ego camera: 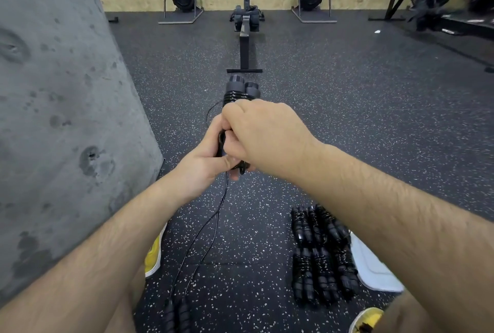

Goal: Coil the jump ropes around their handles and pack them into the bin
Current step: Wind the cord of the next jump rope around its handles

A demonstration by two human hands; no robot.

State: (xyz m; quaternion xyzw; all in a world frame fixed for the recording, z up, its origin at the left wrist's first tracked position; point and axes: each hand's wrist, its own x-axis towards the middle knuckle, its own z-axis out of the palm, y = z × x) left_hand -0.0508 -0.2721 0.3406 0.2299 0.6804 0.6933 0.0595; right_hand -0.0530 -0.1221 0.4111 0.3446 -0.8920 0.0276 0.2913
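Observation:
I hold a pair of black jump rope handles side by side, pointing away from me, with thin black cord wound around them near the top. My left hand grips the lower part of the handles from the left. My right hand curls over them from above, fingers on the cord. Loose black cord hangs from my hands down to another pair of handles on the floor near my left knee. Several coiled jump ropes lie in two rows on the floor at the right.
A grey concrete block stands at the left. A white object lies beside the coiled ropes. My yellow shoes flank the floor area. A rowing machine runs ahead; more machines stand against the wooden wall.

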